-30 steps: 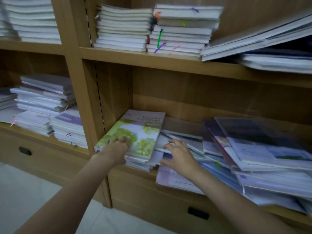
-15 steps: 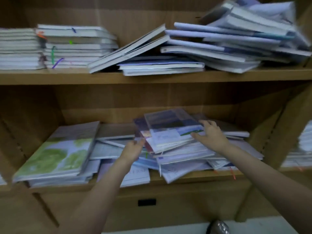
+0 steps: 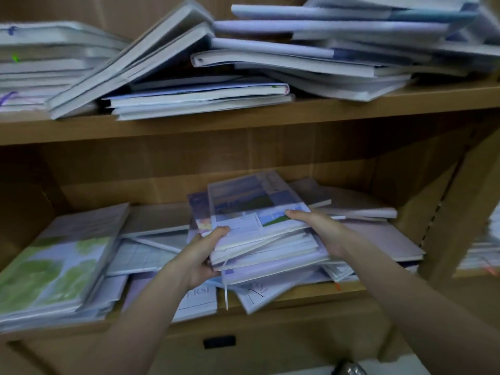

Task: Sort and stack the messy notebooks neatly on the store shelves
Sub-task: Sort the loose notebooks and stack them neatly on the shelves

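Note:
A loose pile of notebooks (image 3: 259, 234) lies on the lower shelf (image 3: 297, 299), topped by one with a landscape cover (image 3: 251, 204). My left hand (image 3: 204, 255) grips the pile's left front corner, thumb on top of the cover. My right hand (image 3: 322, 231) grips the pile's right side, fingers curled over the top notebook's edge. The pile is tilted and held between both hands. More notebooks lie scattered flat under it. A stack with a green-patterned cover (image 3: 56, 266) sits at the shelf's left.
The upper shelf (image 3: 243, 117) carries a messy heap of notebooks (image 3: 311, 55), some leaning, and a neater stack (image 3: 35, 63) at the left. A drawer handle (image 3: 219, 341) sits below. The shelf's side panel (image 3: 446, 212) stands right, with more stacks (image 3: 484, 253) beyond.
The view swung right from the green-covered stack. Both hands left that stack, reached the middle pile and closed on its sides; the pile is now gathered and lifted slightly.

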Available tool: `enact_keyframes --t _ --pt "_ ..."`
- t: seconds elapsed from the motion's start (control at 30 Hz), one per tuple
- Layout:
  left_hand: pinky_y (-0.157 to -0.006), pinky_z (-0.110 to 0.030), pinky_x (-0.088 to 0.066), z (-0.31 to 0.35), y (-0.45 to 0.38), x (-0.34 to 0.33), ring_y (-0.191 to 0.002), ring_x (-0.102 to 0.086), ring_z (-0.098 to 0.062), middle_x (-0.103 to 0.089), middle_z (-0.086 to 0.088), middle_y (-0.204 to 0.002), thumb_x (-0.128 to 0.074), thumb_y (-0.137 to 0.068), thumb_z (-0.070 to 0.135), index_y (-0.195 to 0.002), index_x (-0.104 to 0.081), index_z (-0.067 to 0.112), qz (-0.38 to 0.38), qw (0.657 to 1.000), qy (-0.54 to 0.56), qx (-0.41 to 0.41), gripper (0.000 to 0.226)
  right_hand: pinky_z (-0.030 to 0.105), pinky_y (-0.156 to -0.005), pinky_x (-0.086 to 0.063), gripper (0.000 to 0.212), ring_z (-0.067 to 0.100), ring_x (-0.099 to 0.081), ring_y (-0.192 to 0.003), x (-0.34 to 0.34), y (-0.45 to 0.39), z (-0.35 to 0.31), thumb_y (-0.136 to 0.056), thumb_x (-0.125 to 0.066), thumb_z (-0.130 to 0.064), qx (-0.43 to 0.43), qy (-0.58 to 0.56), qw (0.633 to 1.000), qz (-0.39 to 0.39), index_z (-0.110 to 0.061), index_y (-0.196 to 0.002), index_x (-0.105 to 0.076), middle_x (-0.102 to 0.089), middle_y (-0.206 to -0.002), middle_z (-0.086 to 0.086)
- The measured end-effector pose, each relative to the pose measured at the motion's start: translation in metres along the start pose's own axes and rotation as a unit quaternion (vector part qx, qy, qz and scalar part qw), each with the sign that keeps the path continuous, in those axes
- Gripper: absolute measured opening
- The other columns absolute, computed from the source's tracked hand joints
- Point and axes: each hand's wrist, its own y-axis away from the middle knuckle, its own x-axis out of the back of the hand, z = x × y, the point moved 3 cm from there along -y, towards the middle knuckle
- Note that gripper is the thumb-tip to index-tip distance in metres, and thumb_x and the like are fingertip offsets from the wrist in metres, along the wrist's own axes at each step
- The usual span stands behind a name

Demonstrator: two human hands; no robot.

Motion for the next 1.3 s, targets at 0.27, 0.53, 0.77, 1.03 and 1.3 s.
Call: enact_keyframes --t 0.27,0.53,0.77,1.03,1.3 --pt "-0.054 -0.029 -0.056 -0.001 0.023 -0.004 -0.077 -0.07 -0.021 -0.073 -0.009 -0.099 -0.059 -0.089 0.018 -0.11 -0.059 0.015 -0.06 0.993 0.069 -0.071 0.021 0.042 -0.092 -0.052 0.026 0.021 -0.067 -0.098 -0.004 0.033 -0.031 -0.083 -0.07 -0.024 0.171 0.02 0.984 0.04 -0.03 -0.108 -0.066 -0.071 -0.104 0.0" --pt "-0.058 -0.035 -0.055 0.039 0.007 -0.096 -0.077 -0.069 -0.025 -0.064 -0.015 -0.116 -0.068 -0.084 0.024 -0.137 -0.038 0.01 -0.119 0.989 0.003 -0.082 0.063 0.045 -0.086 -0.053 0.046 0.029 -0.065 -0.098 0.082 0.08 -0.057 -0.073 -0.076 -0.033 0.205 -0.018 0.969 0.136 -0.025 -0.116 -0.062 -0.067 -0.112 0.007" --pt "-0.052 -0.035 -0.057 0.013 -0.035 -0.184 -0.085 -0.066 -0.029 -0.063 -0.018 -0.115 -0.065 -0.087 0.024 -0.128 -0.045 0.009 -0.133 0.988 -0.065 -0.037 0.048 0.04 -0.068 -0.05 0.025 0.029 -0.06 -0.077 0.149 0.077 -0.011 -0.09 -0.06 -0.017 0.161 -0.014 0.951 0.263 -0.009 -0.113 -0.059 -0.063 -0.09 0.011" --pt "-0.078 -0.043 -0.054 0.0 -0.042 -0.225 -0.097 -0.06 -0.032 -0.055 -0.014 -0.112 -0.058 -0.091 0.022 -0.127 -0.033 0.011 -0.066 0.989 -0.118 -0.055 0.045 0.052 -0.114 0.0 0.108 0.025 0.015 -0.144 0.131 0.075 0.009 -0.05 -0.032 -0.098 0.084 0.606 0.778 0.145 -0.056 -0.135 0.019 0.019 -0.156 -0.005" --pt "-0.066 -0.031 -0.049 0.001 -0.032 -0.223 -0.079 -0.058 -0.025 -0.06 -0.012 -0.095 -0.05 -0.096 0.031 -0.122 -0.041 0.014 -0.109 0.975 -0.184 -0.066 0.033 0.056 -0.115 -0.009 0.103 0.031 0.001 -0.145 0.111 0.054 0.013 -0.083 -0.065 -0.041 0.107 0.69 0.691 0.187 -0.031 -0.148 0.015 0.004 -0.157 -0.002"
